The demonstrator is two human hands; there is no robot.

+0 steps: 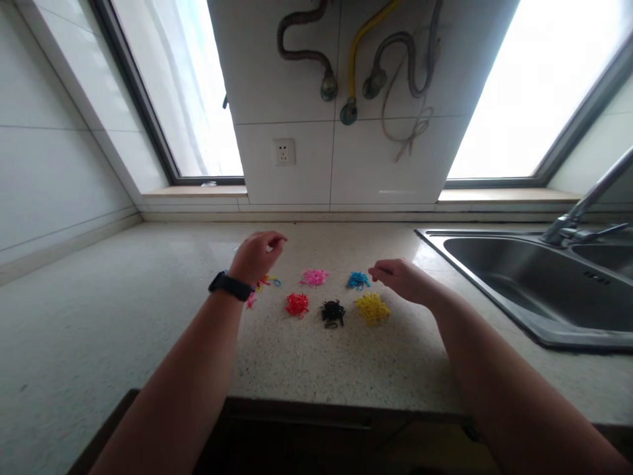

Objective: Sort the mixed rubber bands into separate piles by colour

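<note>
Small coloured loops that look like rubber bands lie in piles on the speckled countertop [326,363]. The back row has a pink pile [315,277] and a blue pile [358,280]; in front are a red pile [297,304], a black pile [333,311] and a yellow pile [372,309]. My left hand [258,254], above a mixed-colour pile [264,281] that it partly hides, has its fingers curled and thumb and fingertips close together. Just right of the blue pile, my right hand [403,278] is closed in a pinch. Whatever either hand may hold is too small to make out.
A steel sink [519,316] with a tap [568,224] is set into the counter at right. Pipes and a yellow hose [353,59] hang on the tiled wall, near a power socket [284,152]. The counter's front edge [346,404] runs below my forearms.
</note>
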